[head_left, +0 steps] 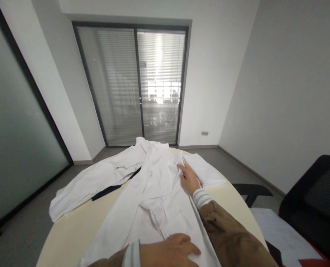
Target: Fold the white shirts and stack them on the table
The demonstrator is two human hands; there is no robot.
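Bench (78, 226) bears white garment (156, 185) to its far edge. I splay left hand (172, 251), likely steadying; right hand (190, 179), gripping or not, I can't tell.

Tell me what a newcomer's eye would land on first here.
First, the big white garment sprawled across the middle of the pale, rounded table, one sleeve stretching out to the left. Next, the two hands on it: the right hand farther up on its right side, the left hand low at the picture's bottom edge. Behind, the bright glass panel with blinds stands out against the grey-white walls.
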